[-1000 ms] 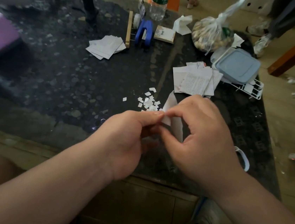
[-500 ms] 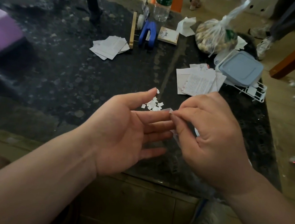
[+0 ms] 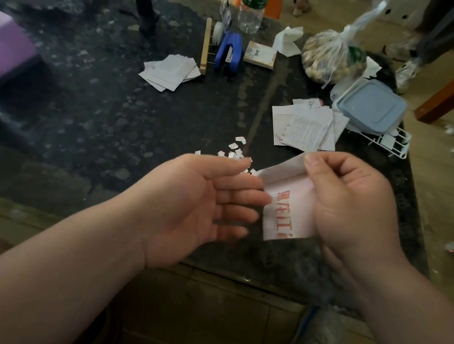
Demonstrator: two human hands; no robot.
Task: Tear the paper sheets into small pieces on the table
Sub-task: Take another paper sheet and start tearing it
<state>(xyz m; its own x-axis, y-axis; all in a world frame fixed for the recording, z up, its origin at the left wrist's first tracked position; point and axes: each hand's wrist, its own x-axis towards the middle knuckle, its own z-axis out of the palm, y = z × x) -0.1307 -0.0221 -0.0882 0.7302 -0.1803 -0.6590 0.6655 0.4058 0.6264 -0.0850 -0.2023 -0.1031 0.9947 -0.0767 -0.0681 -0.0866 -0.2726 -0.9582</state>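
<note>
A: Status: our right hand (image 3: 356, 215) pinches the printed paper sheet (image 3: 287, 207) at its top edge, thumb against forefinger, above the near side of the table (image 3: 97, 129). Left hand (image 3: 193, 210) is palm up, fingers (image 3: 240, 196) straight and loosely together, tips at the sheet's left edge, gripping nothing.
B: Risk?
A: One-point hold. If we pull before the left pinches, the sheet twists and rips long, not small. Scraps could also miss the torn pieces (image 3: 235, 148) and drop off the table.
</note>
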